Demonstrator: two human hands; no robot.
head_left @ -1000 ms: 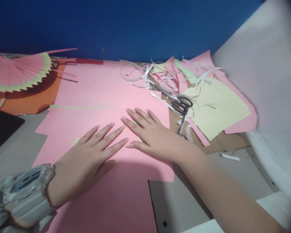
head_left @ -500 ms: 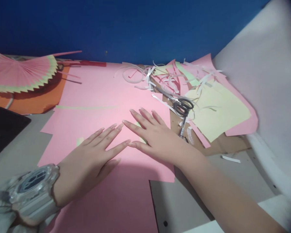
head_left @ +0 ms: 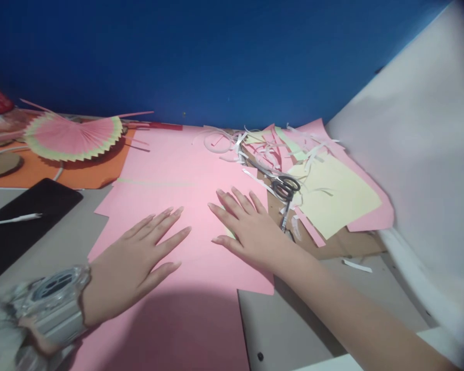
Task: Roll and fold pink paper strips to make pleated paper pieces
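Large pink paper sheets [head_left: 162,159] lie overlapped in front of me. My left hand [head_left: 139,260] rests flat on the pink paper with its fingers spread, a chunky watch [head_left: 54,293] on its wrist. To its right, my right hand [head_left: 251,229] also lies palm down, fingers apart. A small bit of green paper [head_left: 229,233] shows beside the right hand's thumb and index finger; the rest of it is hidden. Along the upper left of the pink paper runs a thin pale green strip [head_left: 150,182]. Black-handled scissors [head_left: 285,186] lie beyond the right hand.
A pleated pink and green paper fan [head_left: 77,136] sits on orange paper [head_left: 100,175] at the back left. Nearer is a black flat device [head_left: 58,201] with a white cable [head_left: 19,219]. Paper scraps [head_left: 270,149] and a pale yellow sheet [head_left: 336,193] lie right, before a blue wall [head_left: 216,56].
My hands have moved apart from fingertips nearly touching, the left going leftward. The camera view has shifted, showing more of the fan, the black device and its cable.
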